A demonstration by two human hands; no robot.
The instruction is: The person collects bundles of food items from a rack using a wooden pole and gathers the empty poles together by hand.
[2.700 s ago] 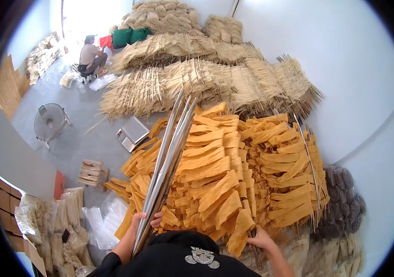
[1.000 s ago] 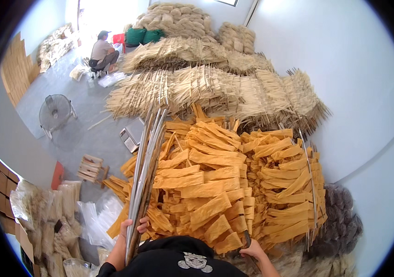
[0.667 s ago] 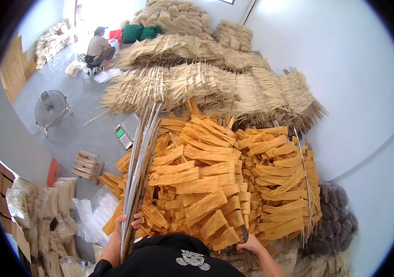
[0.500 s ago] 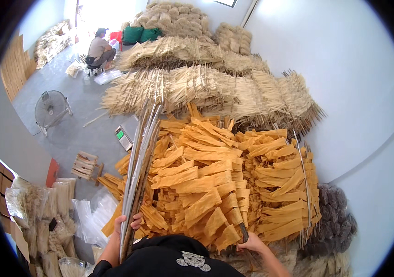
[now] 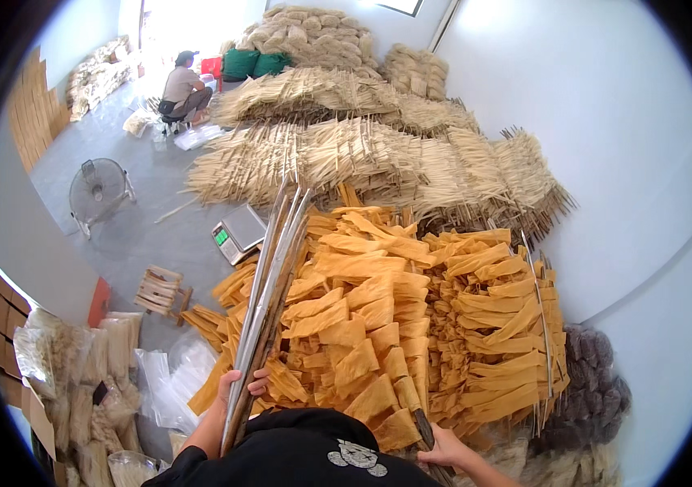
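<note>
From my distant post I look down on pale bundles [image 5: 346, 158] stacked across the floor, behind a broad pile of yellow strips [image 5: 362, 264] directly ahead of me. Metal and dark rods [image 5: 266, 304] slant up over the pile's left side. A scale [image 5: 245, 227] sits on the floor, near its far left edge. My left hand [image 5: 226, 391] curls around the rods' lower part; my right hand [image 5: 446, 448] is closed on a dark stick [image 5: 424, 427] jutting from the strips' near edge.
</note>
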